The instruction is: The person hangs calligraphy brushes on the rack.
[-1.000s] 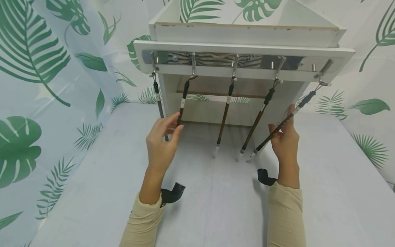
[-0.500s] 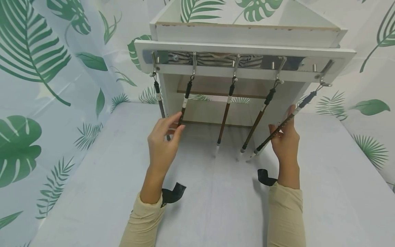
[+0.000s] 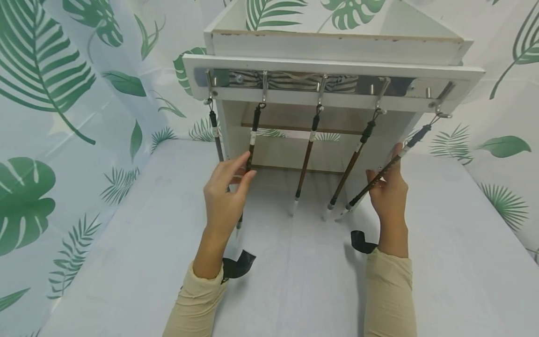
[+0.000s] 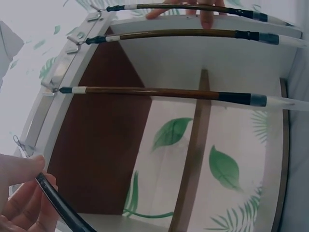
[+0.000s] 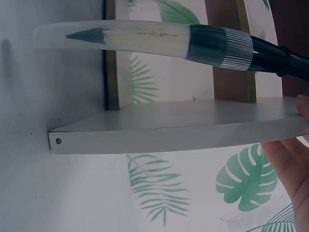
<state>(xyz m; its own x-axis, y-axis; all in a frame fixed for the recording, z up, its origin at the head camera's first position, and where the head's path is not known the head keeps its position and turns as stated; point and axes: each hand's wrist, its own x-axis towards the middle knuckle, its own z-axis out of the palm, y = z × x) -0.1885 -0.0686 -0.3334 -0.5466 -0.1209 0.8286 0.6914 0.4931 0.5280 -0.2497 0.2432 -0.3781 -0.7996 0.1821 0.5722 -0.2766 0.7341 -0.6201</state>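
Note:
Several calligraphy brushes hang by loops from hooks on a white rail. My left hand pinches the shaft of the second brush from the left between thumb and fingers. This brush's loop is at its hook; whether it is fully over it, I cannot tell. The leftmost brush passes partly behind that hand. My right hand grips the side panel of the white shelf unit, thumb inside and fingers outside. In front of it slants the rightmost brush, whose clear cap covers a dark-tipped head in the right wrist view.
The middle brush and the fourth brush hang between my hands, caps low near the white tabletop. An open box top rises above the rail. Leaf-patterned cloth surrounds the table.
My left hand has shifted slightly right with the second brush, which now hangs more upright. Its capped lower end shows beneath the hand. My right hand stays put.

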